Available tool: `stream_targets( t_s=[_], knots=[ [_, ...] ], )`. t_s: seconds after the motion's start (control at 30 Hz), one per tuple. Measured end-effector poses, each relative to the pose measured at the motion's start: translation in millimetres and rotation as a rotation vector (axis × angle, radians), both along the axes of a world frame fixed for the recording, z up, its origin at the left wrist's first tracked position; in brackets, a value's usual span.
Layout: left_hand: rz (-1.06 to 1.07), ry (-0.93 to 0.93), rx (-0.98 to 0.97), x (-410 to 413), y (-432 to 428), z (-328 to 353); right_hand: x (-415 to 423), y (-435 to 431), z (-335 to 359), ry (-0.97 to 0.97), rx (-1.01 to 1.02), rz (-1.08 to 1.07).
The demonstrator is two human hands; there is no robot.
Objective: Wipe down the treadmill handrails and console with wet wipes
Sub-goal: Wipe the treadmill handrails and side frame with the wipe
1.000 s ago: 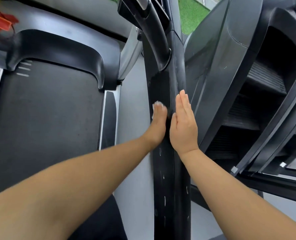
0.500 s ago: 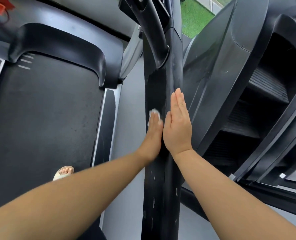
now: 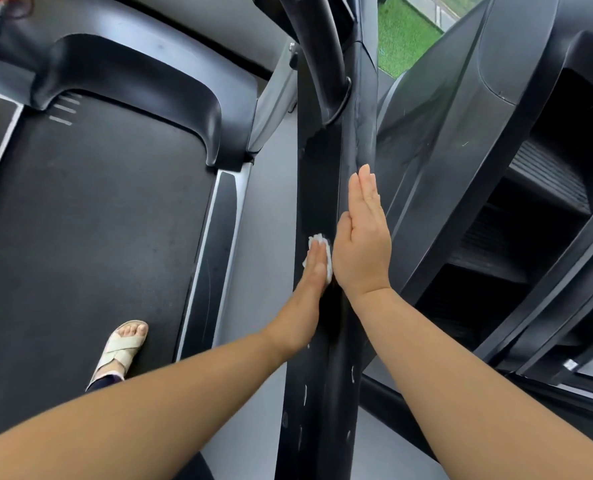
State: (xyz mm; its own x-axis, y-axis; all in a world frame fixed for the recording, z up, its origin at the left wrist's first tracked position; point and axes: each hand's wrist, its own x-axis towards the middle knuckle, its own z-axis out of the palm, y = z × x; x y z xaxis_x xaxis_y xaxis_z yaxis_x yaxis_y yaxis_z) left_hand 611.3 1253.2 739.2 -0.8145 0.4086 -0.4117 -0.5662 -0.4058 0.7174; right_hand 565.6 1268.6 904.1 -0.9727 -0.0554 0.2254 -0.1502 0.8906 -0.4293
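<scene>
Handrail (image 3: 317,188): black and long. It runs from the bottom centre of the head view to the top centre, between the treadmill belt (image 3: 80,237) on the left and a neighbouring black machine (image 3: 489,140) on the right. A curved black tube (image 3: 319,60) meets it near the top.

Wet wipe (image 3: 317,239): white and bunched, lying on the left face of the handrail at about mid-height.

Left hand (image 3: 308,292): fingers straight and together, laid flat over the wipe and pressing it to the rail. The wipe shows past the fingertips and along the edge nearest the other hand.

Right hand (image 3: 364,247): flat, with fingers straight and pressed together and the thumb alongside. The palm lies against the right side of the rail (cannot tell whether anything is under it). It reaches further up the rail than the left hand, and the two hands sit just beside each other.

Lower rail: small white flecks (image 3: 305,393) scattered on the black surface, below both hands.

Surroundings: a foot in a pale cross-strap sandal (image 3: 123,344) stands on the belt. A black motor hood (image 3: 132,77) sits at the belt's far end. A patch of green turf (image 3: 404,39) shows at the top, right of the rail.
</scene>
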Motion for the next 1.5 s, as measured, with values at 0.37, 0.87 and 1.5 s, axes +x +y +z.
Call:
stream_targets(
  t_s=[0.37,0.87,1.5],
  knots=[
    [0.061,0.109,-0.030,-30,-38,88,0,2,2,-0.031,-0.047,0.002],
    [0.082,0.000,-0.162,-67,-47,94,0,2,1,-0.025,-0.065,0.009],
    [0.070,-0.003,-0.177,-58,-45,74,-1,3,1,-0.018,-0.055,0.018]
  ],
)
